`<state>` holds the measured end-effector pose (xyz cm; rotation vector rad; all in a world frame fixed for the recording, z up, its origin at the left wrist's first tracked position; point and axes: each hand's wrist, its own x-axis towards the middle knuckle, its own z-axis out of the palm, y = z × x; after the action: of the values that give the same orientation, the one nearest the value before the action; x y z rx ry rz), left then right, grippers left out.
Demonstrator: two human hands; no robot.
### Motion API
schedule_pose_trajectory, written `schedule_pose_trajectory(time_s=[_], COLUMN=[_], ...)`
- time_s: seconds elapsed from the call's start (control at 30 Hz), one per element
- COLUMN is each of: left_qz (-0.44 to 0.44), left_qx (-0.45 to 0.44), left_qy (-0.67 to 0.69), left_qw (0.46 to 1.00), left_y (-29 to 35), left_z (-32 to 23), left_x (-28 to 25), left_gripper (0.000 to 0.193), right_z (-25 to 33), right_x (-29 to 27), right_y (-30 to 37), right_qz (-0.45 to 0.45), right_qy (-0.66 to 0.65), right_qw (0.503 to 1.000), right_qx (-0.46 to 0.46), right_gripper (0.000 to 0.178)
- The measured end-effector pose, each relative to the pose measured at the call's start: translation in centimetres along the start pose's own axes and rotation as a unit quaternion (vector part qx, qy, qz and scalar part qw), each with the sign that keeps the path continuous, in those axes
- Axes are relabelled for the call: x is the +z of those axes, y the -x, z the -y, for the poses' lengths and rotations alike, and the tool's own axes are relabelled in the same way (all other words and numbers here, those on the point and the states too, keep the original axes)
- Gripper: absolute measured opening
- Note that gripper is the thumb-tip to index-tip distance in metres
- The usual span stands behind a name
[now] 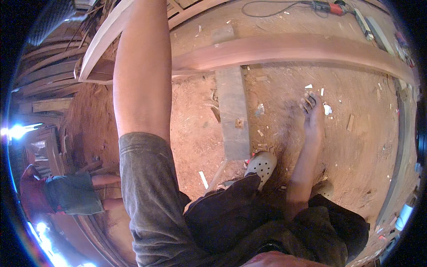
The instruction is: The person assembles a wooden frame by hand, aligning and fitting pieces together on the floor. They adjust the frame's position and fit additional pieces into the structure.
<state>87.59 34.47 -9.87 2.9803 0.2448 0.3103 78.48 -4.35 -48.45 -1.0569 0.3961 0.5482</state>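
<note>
My left arm (143,71), in a grey sleeve, reaches up past the upper edge, so its hand is out of the picture. That arm passes in front of a pale wooden frame (101,42). My right hand (312,109) hangs low over the dirt floor with its fingers loosely bent and apart, and nothing shows in it. Beyond that hand a long reddish wooden beam (284,50) runs crosswise. The beam rests over a flat grey board (232,100).
A red and black corded power tool (331,8) lies at the far right. My clog (262,167) stands by the grey board's near end. Curved timbers (49,75) are piled at left. Another person in grey shorts (73,194) is at lower left. Wood scraps (350,122) litter the floor.
</note>
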Motion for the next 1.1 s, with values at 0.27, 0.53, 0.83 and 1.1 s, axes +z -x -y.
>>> schedule_pose_trajectory(time_s=[0.27,0.53,0.83,1.1], left_qz=[-0.009,-0.028,-0.173,-0.576], left_qx=[-0.045,-0.030,-0.029,0.154], left_qy=[0.003,-0.019,0.025,0.186], left_qw=[0.999,0.999,0.984,0.781], left_y=[-0.4,0.1,2.1,23.6], left_z=[-0.9,1.2,-1.8,-6.9], left_x=[0.1,-0.3,-2.8,6.5], left_gripper=[0.077,0.064,0.053,0.038], right_z=[-0.4,-2.2,-2.0,0.5], right_x=[-0.2,-1.1,-2.0,1.3], right_y=[-0.4,-2.1,-2.0,-2.1], right_qz=[-0.018,-0.028,0.017,0.033], right_qy=[0.008,0.020,0.027,0.052], right_qw=[1.000,0.999,0.999,0.998], right_qx=[0.007,0.012,0.000,-0.029], right_gripper=[0.029,0.029,0.032,0.035])
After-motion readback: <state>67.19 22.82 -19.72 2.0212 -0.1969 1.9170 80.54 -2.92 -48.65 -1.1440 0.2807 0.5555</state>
